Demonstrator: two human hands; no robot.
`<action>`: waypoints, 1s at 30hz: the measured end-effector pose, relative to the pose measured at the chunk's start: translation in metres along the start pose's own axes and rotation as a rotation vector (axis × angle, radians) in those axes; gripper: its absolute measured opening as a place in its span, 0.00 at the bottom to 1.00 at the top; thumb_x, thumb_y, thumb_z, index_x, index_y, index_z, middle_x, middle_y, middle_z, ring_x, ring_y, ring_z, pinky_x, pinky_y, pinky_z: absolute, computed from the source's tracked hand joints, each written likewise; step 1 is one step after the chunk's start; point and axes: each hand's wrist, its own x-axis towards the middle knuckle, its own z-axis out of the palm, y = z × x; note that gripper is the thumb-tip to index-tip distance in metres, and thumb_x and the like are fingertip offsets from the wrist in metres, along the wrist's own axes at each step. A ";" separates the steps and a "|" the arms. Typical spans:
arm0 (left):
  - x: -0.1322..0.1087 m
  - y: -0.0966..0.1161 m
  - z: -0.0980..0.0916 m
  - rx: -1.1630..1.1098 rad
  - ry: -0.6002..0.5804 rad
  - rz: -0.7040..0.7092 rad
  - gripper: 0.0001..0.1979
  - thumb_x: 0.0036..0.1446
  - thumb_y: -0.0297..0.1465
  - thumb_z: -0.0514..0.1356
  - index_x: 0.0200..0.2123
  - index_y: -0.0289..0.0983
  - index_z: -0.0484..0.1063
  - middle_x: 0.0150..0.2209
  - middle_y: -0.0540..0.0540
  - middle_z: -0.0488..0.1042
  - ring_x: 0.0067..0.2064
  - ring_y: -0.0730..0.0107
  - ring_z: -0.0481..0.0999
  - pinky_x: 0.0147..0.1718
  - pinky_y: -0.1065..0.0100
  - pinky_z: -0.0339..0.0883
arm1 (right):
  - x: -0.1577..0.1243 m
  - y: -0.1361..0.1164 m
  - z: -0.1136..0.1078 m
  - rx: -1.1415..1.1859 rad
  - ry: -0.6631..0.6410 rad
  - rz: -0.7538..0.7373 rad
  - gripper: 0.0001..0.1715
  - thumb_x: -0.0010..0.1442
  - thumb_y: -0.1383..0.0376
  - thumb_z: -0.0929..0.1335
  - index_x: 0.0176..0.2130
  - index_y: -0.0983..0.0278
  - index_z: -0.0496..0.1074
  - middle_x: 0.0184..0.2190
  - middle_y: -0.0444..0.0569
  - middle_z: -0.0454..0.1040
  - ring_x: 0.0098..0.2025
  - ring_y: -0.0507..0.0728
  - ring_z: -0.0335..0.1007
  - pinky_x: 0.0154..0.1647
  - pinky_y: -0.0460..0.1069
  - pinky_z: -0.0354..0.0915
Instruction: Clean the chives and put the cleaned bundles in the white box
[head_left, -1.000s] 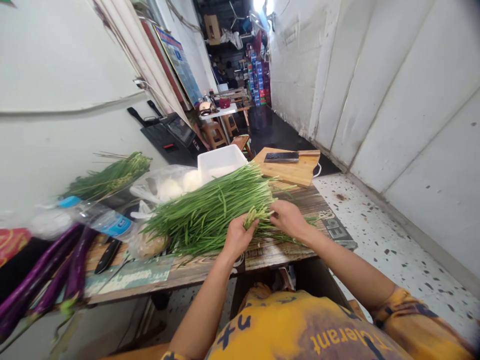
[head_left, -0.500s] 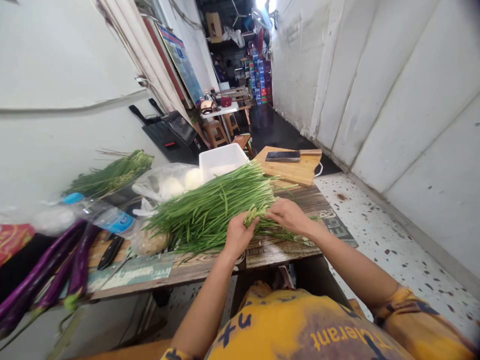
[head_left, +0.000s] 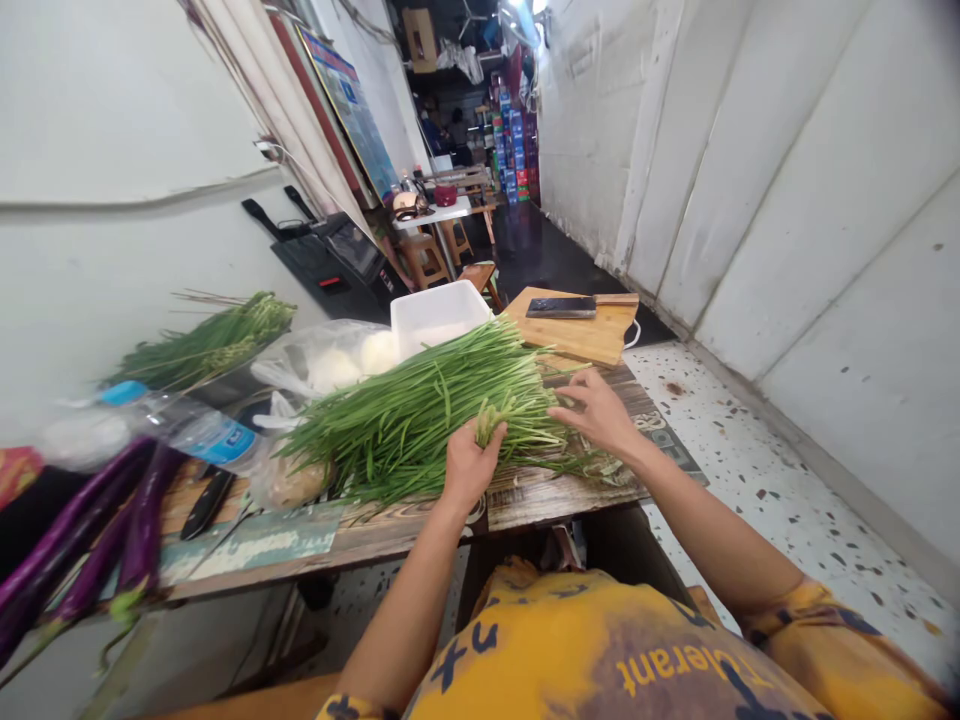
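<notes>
A large heap of garlic chives (head_left: pixel 405 415) lies across the table, leaf tips to the left and pale stem ends to the right. My left hand (head_left: pixel 470 465) is closed around a small bunch of chives (head_left: pixel 489 420), whose pale ends poke up past the thumb. To the right, my right hand (head_left: pixel 596 412) hovers by the stem ends with its fingers apart and nothing visible in them. Loose trimmings (head_left: pixel 600 466) lie on the table under that wrist.
A cleaver (head_left: pixel 561 307) rests on a cutting board (head_left: pixel 577 340) at the back right, beside a white plastic bin (head_left: pixel 439 312). Leftward are a water bottle (head_left: pixel 202 430), a black-handled knife (head_left: pixel 208 505), purple eggplants (head_left: pixel 142 520) and more chives (head_left: pixel 217 340). The table's front edge (head_left: pixel 360 545) is near my body.
My right hand has moved away from the bunch to the right, and its fingers have spread. My left hand still grips the chives. The view has shifted slightly.
</notes>
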 end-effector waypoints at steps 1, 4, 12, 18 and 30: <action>0.001 0.000 0.001 0.008 0.006 0.004 0.12 0.56 0.37 0.57 0.37 0.35 0.75 0.35 0.44 0.77 0.38 0.65 0.75 0.39 0.67 0.66 | -0.005 -0.004 0.000 -0.018 -0.096 -0.042 0.16 0.52 0.53 0.70 0.32 0.65 0.76 0.34 0.51 0.71 0.33 0.54 0.65 0.34 0.47 0.59; 0.002 -0.001 0.002 0.030 -0.001 0.011 0.13 0.57 0.37 0.57 0.40 0.36 0.74 0.39 0.43 0.77 0.41 0.64 0.75 0.42 0.66 0.65 | -0.018 -0.016 0.005 -0.049 -0.358 -0.140 0.17 0.59 0.58 0.65 0.26 0.66 0.73 0.23 0.46 0.69 0.26 0.51 0.61 0.29 0.45 0.54; 0.000 0.001 0.000 0.119 -0.205 0.269 0.09 0.59 0.35 0.55 0.38 0.38 0.72 0.38 0.45 0.73 0.43 0.66 0.69 0.44 0.65 0.63 | -0.016 -0.024 0.017 0.088 -0.328 -0.226 0.21 0.62 0.61 0.61 0.22 0.68 0.69 0.20 0.46 0.67 0.25 0.49 0.57 0.27 0.45 0.50; 0.003 -0.007 -0.004 0.085 -0.228 0.059 0.12 0.58 0.37 0.56 0.29 0.36 0.72 0.29 0.47 0.72 0.33 0.68 0.71 0.35 0.67 0.64 | -0.006 -0.002 -0.001 0.229 -0.172 0.120 0.23 0.60 0.56 0.61 0.24 0.67 0.73 0.18 0.43 0.67 0.22 0.49 0.59 0.24 0.44 0.52; 0.004 -0.006 0.000 -0.067 -0.102 -0.099 0.14 0.54 0.39 0.59 0.38 0.35 0.73 0.36 0.44 0.78 0.39 0.64 0.75 0.40 0.66 0.66 | -0.017 -0.002 0.019 -0.405 -0.252 -0.344 0.14 0.59 0.59 0.66 0.27 0.66 0.74 0.29 0.52 0.68 0.36 0.56 0.61 0.34 0.49 0.57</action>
